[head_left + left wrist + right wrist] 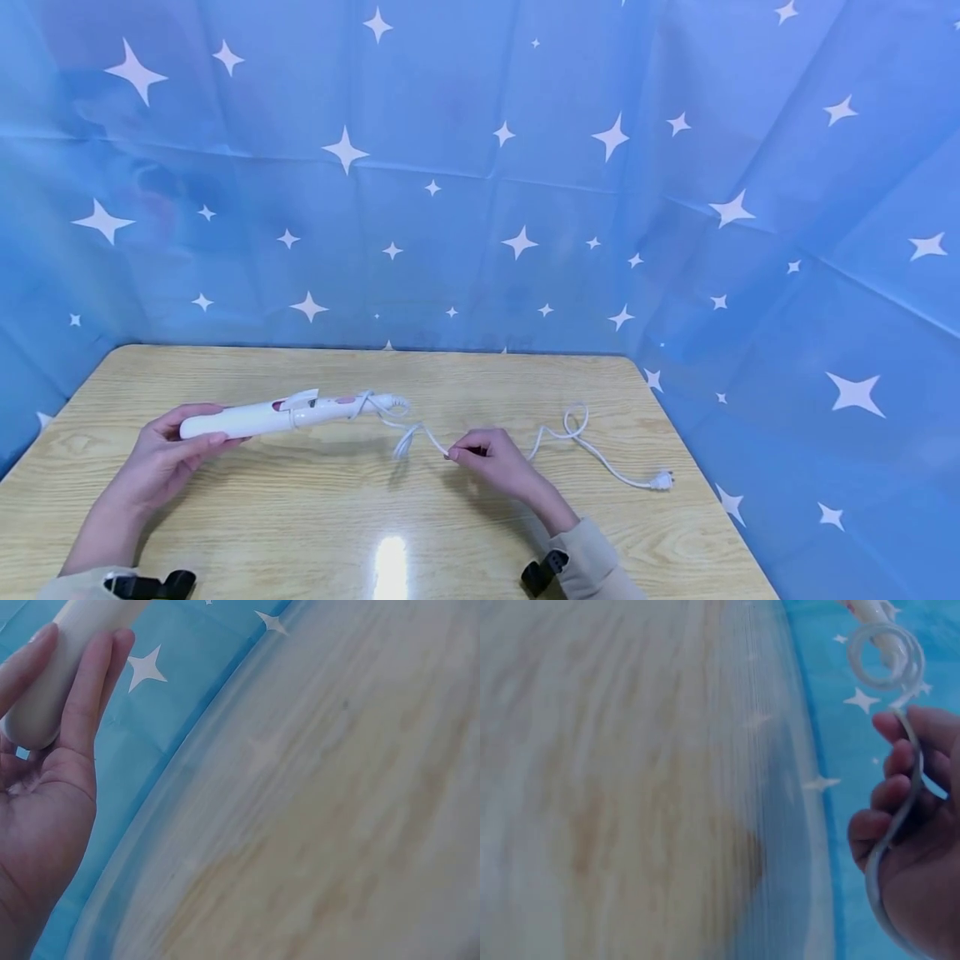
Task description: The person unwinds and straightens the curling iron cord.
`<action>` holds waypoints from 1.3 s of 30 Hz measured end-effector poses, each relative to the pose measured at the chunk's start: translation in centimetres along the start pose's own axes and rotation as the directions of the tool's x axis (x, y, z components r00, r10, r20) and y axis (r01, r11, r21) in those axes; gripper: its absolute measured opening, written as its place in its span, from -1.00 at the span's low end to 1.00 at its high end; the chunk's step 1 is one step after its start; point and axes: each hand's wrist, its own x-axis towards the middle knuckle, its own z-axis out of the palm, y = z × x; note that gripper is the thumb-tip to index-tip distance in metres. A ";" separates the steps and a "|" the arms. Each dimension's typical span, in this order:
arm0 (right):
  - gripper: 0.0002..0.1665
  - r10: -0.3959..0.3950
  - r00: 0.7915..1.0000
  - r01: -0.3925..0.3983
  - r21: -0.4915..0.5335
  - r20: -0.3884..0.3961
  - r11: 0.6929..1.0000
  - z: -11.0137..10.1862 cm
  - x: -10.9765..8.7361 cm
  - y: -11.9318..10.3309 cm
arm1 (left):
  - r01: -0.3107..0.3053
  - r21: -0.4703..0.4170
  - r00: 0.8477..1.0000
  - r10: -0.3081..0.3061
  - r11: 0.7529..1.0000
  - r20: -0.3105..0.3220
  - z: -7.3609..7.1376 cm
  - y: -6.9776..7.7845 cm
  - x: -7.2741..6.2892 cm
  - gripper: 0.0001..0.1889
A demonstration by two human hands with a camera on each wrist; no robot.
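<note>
My left hand [168, 454] grips the thick rounded end of a white hair curling iron [262, 418] and holds it above the table, tilted slightly up to the right. The left wrist view shows the left fingers [86, 697] and thumb around its smooth white end. From its other end runs a white power cord [431, 437], looped near the handle. My right hand [498, 462] pinches this cord between thumb and fingertips. In the right wrist view the cord [877, 885] passes down across the palm, with loops beyond the fingers. Its white plug [662, 481] lies at the right.
Beneath is a wood-grain table [300, 517] with rounded far corners. The cord's free length curls over the table's right part. A blue curtain [450, 108] with white stars hangs behind and along the right side. Dark straps with small devices sit at both cuffs.
</note>
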 end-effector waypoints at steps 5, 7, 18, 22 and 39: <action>-0.79 0.005 0.999 -0.003 -0.033 0.050 0.999 -0.2 -0.2 0.1 | 0.003 0.009 1.000 -0.003 1.000 0.020 -0.1 0.0 0.0 -0.42; -0.79 0.015 0.997 -0.012 -0.043 0.071 0.999 -0.2 -0.2 0.1 | 0.012 0.006 1.000 -0.012 1.000 0.020 0.0 0.0 0.0 -0.42; -0.80 0.036 0.992 -0.022 -0.112 0.123 0.993 -0.6 -0.6 0.7 | 0.032 0.008 0.999 -0.032 0.999 0.013 0.2 0.1 0.1 -0.43; -0.81 0.015 0.994 -0.002 -0.126 0.104 0.992 -0.7 -0.7 0.9 | 0.033 0.017 0.999 -0.033 0.999 0.012 0.3 0.2 0.1 -0.43; -0.45 -0.009 0.998 0.005 0.054 0.066 0.999 2.7 1.7 -0.8 | 0.060 0.036 0.998 -0.059 0.998 -0.023 1.0 0.2 0.5 -0.46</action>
